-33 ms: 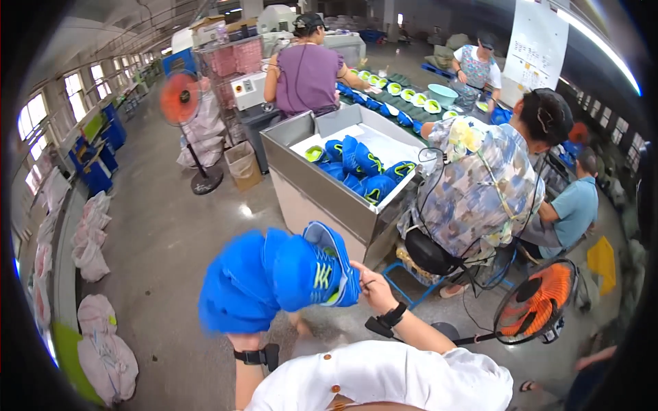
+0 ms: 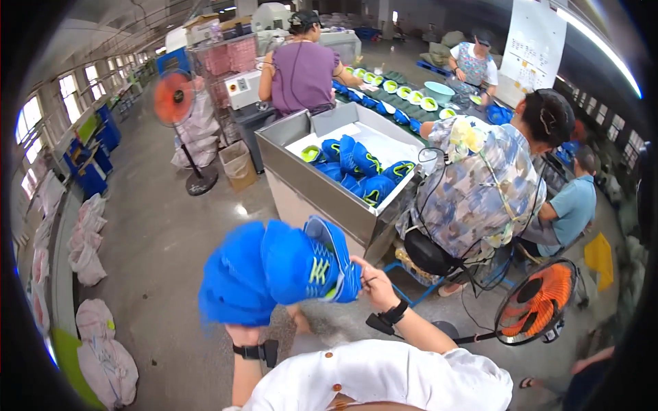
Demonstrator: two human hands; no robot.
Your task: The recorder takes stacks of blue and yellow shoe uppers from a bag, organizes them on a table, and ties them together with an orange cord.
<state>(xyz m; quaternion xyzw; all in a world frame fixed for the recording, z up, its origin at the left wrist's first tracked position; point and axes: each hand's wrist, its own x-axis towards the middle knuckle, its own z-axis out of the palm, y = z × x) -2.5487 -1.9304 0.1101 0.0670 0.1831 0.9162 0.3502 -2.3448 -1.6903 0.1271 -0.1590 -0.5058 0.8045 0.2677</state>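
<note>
In front of me is a bundle of blue shoe uppers (image 2: 240, 274). The front one (image 2: 301, 267) has pale green laces and an open collar that faces right. My left hand (image 2: 245, 334) supports the bundle from below and behind; its fingers are hidden by the blue fabric. At the collar's right edge, my right hand (image 2: 377, 286) is closed in a pinch on the front upper. A small thin dark thing shows at its fingertips, too small to name. Beyond my hands, a metal-sided bin (image 2: 312, 185) holds several blue uppers (image 2: 353, 161) with lime-green linings.
An orange floor fan (image 2: 534, 301) stands at the right, another fan (image 2: 173, 98) at the far left. One person (image 2: 473, 185) sits right of the bin. Another person (image 2: 301, 75) stands beside a conveyor (image 2: 384, 96) carrying uppers. White sacks (image 2: 103, 349) lie along the left.
The view has shifted slightly. The bundle of uppers sits a little higher in the picture, and both hands keep their hold.
</note>
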